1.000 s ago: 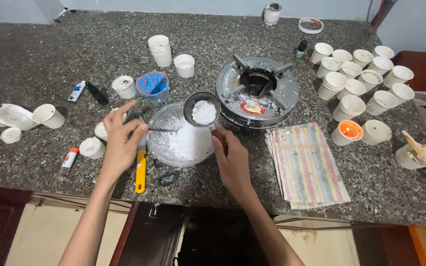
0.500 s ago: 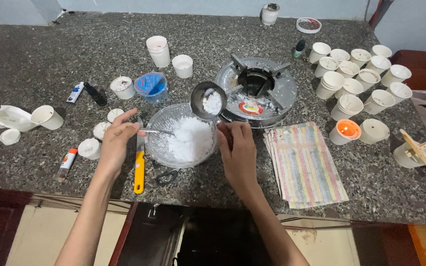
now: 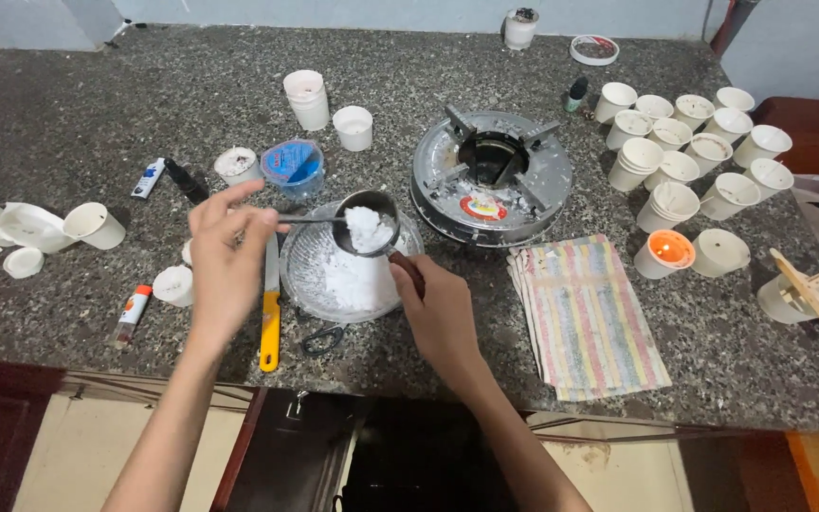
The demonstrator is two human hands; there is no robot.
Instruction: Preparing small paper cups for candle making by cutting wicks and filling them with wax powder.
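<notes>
The right hand [image 3: 443, 308] grips a small metal ladle [image 3: 367, 225] heaped with white flakes over the glass bowl [image 3: 307, 275] at the near desk [image 3: 97, 104]; the left hand [image 3: 225, 256] pinches a thin stirrer [image 3: 310, 219]. Keeping the ladle level above the bowl should catch spills.

Looks like a home kitchen turned craft corner. Speckled dark granite worktop [image 3: 68, 104] against a pale blue wall [image 3: 334, 11], with cabinet fronts below the edge. Round metal gas burner [image 3: 491, 176] standing on the stone, dusted with white crumbs. Beside it, a clear bowl [image 3: 307, 275] of white flakes, a folded striped cloth [image 3: 588, 315], and many small white cups [image 3: 684, 156] clustered at the right, 1 holding something orange [image 3: 667, 250]. Wooden sticks [image 3: 812, 289] at the far right, a yellow-handled knife [image 3: 270, 313] and small tubes [image 3: 131, 314] nearby.
</notes>
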